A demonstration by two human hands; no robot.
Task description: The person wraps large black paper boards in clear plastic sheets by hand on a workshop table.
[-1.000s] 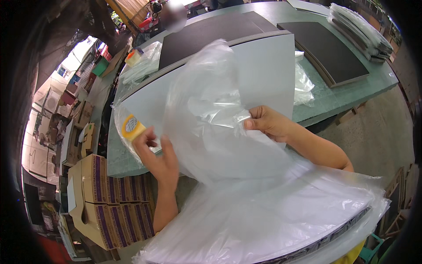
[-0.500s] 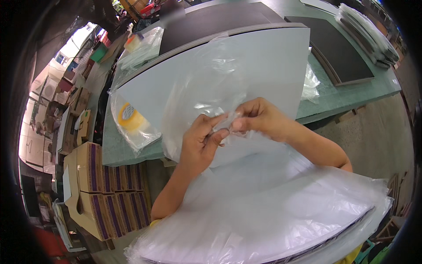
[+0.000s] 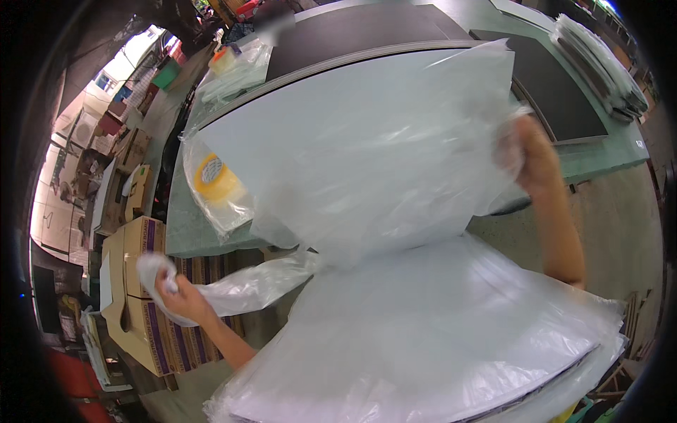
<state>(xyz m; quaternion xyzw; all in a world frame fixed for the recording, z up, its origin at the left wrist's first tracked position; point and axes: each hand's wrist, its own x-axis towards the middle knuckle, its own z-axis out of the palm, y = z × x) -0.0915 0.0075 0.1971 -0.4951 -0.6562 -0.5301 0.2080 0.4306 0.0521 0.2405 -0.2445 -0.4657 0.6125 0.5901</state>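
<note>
A large clear plastic bag (image 3: 381,176) is stretched between my hands, over a pale grey-white panel (image 3: 282,116) on the table. At the lower left, my left hand (image 3: 185,296) is closed on a bunched end of the plastic, held out past the table's front edge. My right hand (image 3: 537,158), blurred, grips the plastic at the panel's right side, its fingers partly hidden by the film. Nearest to me lies a plastic-covered white stack (image 3: 444,331), below the bag. A roll of yellowish tape (image 3: 210,176) sits on folded clear plastic left of the panel.
The green table (image 3: 606,158) carries dark panels (image 3: 360,32) behind the pale one, another dark board (image 3: 557,95) at the right and a pile of wrapped sheets (image 3: 599,67). A second tape roll (image 3: 223,60) lies at the far left. Cardboard boxes (image 3: 144,247) stand stacked below left.
My hands were together at the middle, pinching the plastic; now they are wide apart. The left has gone down and left, the right up and right, and the plastic is spread between them.
</note>
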